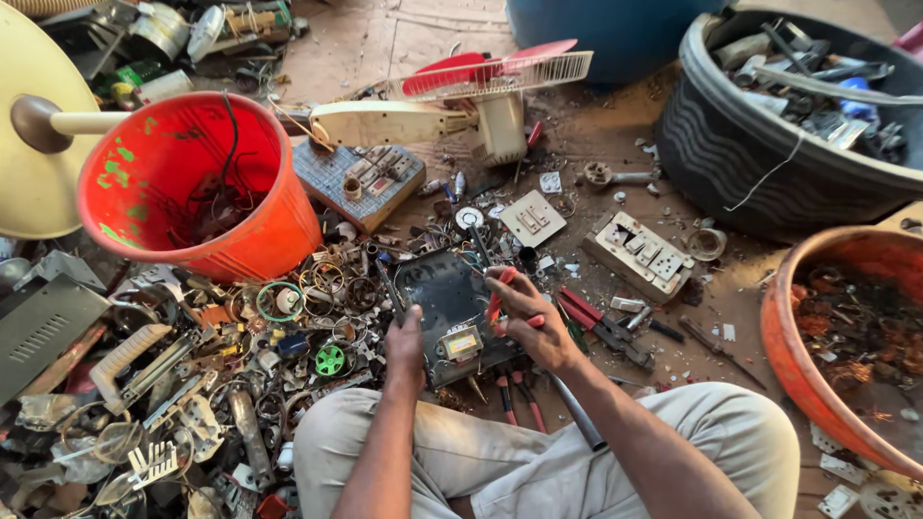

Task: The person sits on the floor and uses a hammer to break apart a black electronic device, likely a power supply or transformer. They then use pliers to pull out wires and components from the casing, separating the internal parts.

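Observation:
A dark flat metal chassis [437,293] with a small transformer [461,343] on it lies on the floor in front of my knees. My left hand [405,348] presses on its near left corner. My right hand [526,317] is closed on red-handled pliers [497,294] whose tips point down at the chassis. More red-handled tools [517,396] lie just below the chassis between my legs.
An orange bucket [272,235] with wires stands at the left, above a heap of metal scrap [173,384]. A dark tub [731,163] of parts sits at the right, an orange basin [803,370] below it. Switch plates [641,252], a fan [461,101] and a blue drum [615,34] lie beyond.

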